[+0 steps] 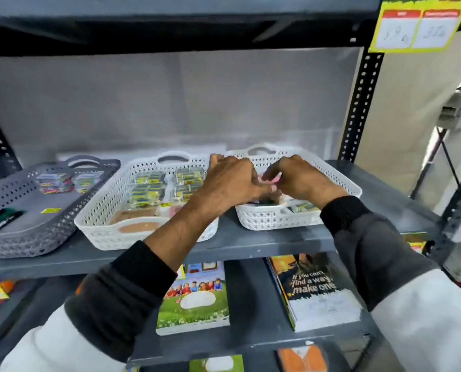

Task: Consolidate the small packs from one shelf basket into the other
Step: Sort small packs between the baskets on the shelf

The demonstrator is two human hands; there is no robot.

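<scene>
Two white perforated baskets stand side by side on the grey shelf. The middle basket (100, 210) holds several small yellow-green packs (154, 187) stacked toward its back. In the right basket (272, 217) a few small packs (301, 208) lie near the front. Both hands hover over the right basket, close together. My left hand (232, 181) and my right hand (301, 178) pinch something small and pink (271, 179) between their fingertips; most of it is hidden by the fingers.
A grey basket (17, 229) at the left holds a few colourful packs and dark markers. Notebooks (194, 299) lie on the shelf below. A yellow price tag (417, 25) hangs at the top right beside the perforated upright (358, 103).
</scene>
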